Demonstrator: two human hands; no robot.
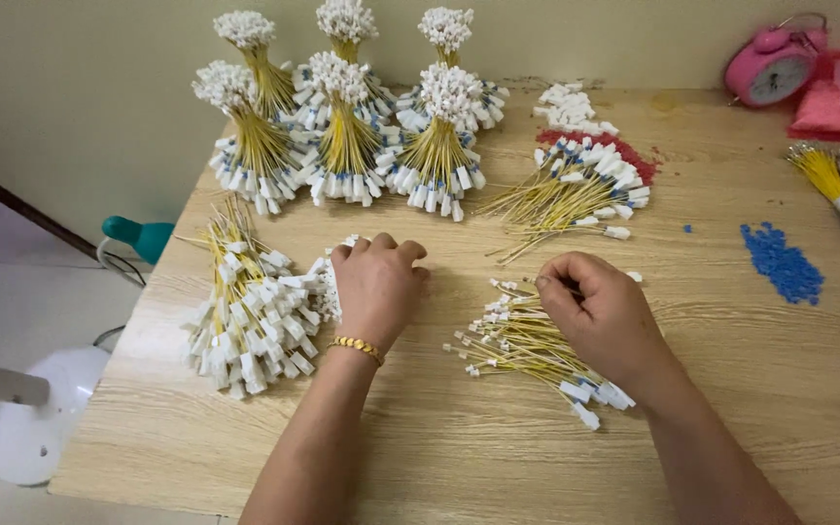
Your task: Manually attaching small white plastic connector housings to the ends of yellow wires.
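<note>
On counter (439,447), sorting step: left hand (376,282) fisted on white-tagged wires (255,326) at 9 o'clock; right hand (600,316) pinching one wire from loose pile (527,340). Next needs clean single-strand separation.

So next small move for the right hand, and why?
Probably lift one wire clear of the loose pile. The right hand is pinched at the pile's top edge, while the left hand rests fisted on the white-connector heap.
</note>
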